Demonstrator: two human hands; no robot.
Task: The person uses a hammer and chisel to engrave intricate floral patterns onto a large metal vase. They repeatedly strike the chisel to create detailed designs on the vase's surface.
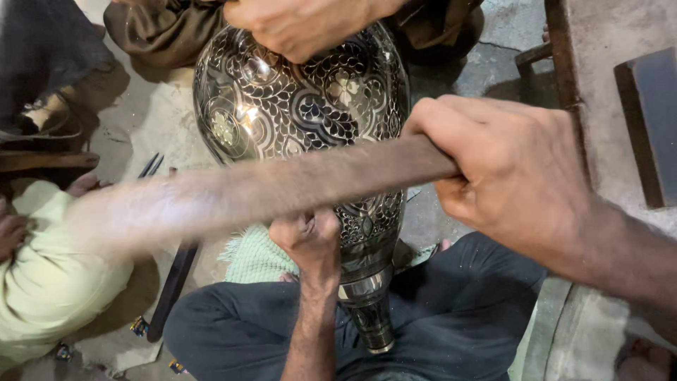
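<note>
Closest to the lens, at the right of the frame, the right hand [518,176] is clenched around the end of a long flat wooden stick [282,187] that runs leftward across the middle and blurs out at its far end, so it looks to be mid-swing. Below centre the left hand [310,236] has its fingers [300,229] curled shut on something small pressed against the big engraved metal vase [303,106], though I cannot tell what it is. The vase fills the upper centre, lying across the dark-trousered lap with its narrow neck [370,310] toward the bottom of the frame. Another person's hand [296,25] steadies it from the top edge. To my eye the risk is the stick missing and catching those knuckles, or a slanted blow scarring the pattern; the rounded body could also roll if the far hand slackens. The vase's mouth is out of sight, so whether anything is inside I cannot say. A pale green cloth [257,257] lies on the floor [151,120] beside the knee.
</note>
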